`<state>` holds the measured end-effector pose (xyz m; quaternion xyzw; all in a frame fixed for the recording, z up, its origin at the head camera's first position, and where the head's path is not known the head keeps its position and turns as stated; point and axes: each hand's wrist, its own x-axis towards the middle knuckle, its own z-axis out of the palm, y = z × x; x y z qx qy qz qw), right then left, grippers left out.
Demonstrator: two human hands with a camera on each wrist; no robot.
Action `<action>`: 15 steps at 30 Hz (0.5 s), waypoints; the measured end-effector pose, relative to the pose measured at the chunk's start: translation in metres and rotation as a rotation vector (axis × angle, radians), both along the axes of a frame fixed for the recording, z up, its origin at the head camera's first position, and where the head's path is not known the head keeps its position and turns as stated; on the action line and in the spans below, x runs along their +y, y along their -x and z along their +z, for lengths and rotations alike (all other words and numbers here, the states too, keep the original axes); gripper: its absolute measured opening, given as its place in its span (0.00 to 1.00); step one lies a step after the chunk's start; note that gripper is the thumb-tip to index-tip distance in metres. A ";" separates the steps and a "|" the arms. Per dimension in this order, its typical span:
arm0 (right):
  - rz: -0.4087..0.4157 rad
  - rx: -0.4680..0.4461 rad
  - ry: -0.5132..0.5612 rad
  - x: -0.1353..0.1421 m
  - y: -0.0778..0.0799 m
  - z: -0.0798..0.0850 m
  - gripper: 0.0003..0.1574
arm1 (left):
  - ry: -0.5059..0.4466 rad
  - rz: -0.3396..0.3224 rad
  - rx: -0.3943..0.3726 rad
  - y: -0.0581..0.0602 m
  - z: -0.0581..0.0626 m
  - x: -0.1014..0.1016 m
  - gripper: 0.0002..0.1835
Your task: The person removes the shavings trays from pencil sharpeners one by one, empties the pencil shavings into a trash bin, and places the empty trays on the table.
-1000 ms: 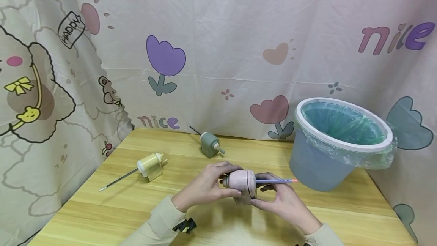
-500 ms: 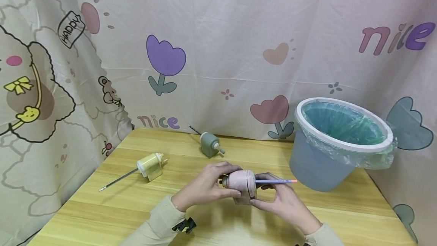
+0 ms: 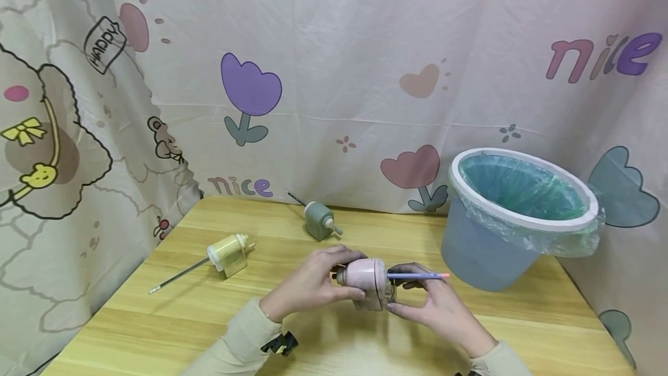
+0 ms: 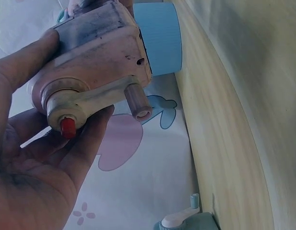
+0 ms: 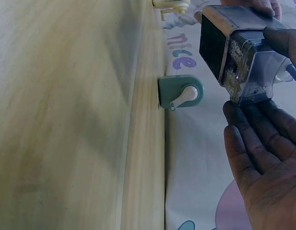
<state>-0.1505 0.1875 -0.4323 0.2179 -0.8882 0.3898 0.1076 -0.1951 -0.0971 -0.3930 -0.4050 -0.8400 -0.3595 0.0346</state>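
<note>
My left hand [image 3: 313,284] gripped pink sharpener [image 3: 362,276], right hand [image 3: 440,309] pinched clear shavings drawer [image 5: 258,74]. Step looked like drawer removal; next likely needed level pull.

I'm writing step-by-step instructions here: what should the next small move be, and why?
Probably the right hand should ease the clear drawer farther out of the pink sharpener: it's partly out, apparent shavings show inside, and the left hand grips the sharpener.
</note>
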 end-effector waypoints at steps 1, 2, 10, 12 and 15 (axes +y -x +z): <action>0.002 0.000 0.000 0.000 0.000 0.000 0.32 | 0.003 0.001 -0.003 0.000 0.000 0.000 0.36; 0.003 -0.001 0.000 0.000 0.000 0.000 0.32 | 0.006 0.003 -0.005 0.000 0.000 0.000 0.36; -0.013 -0.021 -0.006 0.000 -0.001 0.000 0.32 | 0.010 0.006 -0.006 -0.001 0.000 0.000 0.36; -0.013 -0.023 -0.006 0.000 -0.001 0.000 0.32 | 0.009 0.007 -0.008 -0.001 0.000 0.000 0.36; -0.009 -0.018 0.000 0.000 -0.001 0.001 0.32 | 0.002 0.005 -0.009 0.000 0.001 -0.001 0.36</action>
